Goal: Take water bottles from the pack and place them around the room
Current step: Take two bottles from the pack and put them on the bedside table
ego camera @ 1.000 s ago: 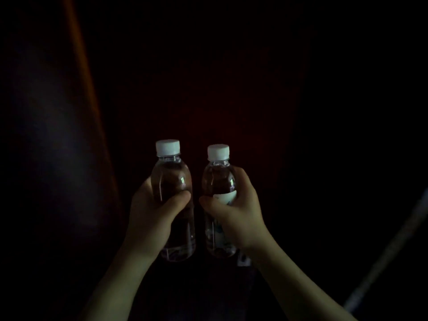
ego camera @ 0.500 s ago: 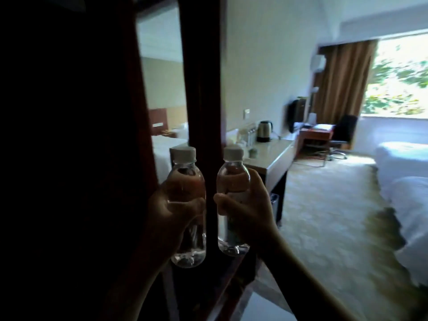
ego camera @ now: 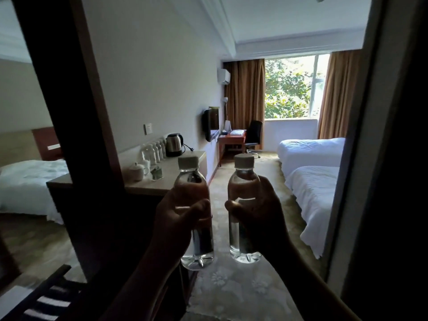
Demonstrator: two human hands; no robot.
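Carrying step: left hand (ego camera: pixel 178 218) and right hand (ego camera: pixel 259 212) each grip 1 upright bottle (ego camera: pixel 193 214), frame centre; next needs a surface, likely the counter (ego camera: pixel 171 174) centre-left.

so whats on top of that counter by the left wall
A steel kettle at the far end, a row of water bottles along the wall, then a white lidded pot and a small glass item. The dark frame hides the counter's near end.
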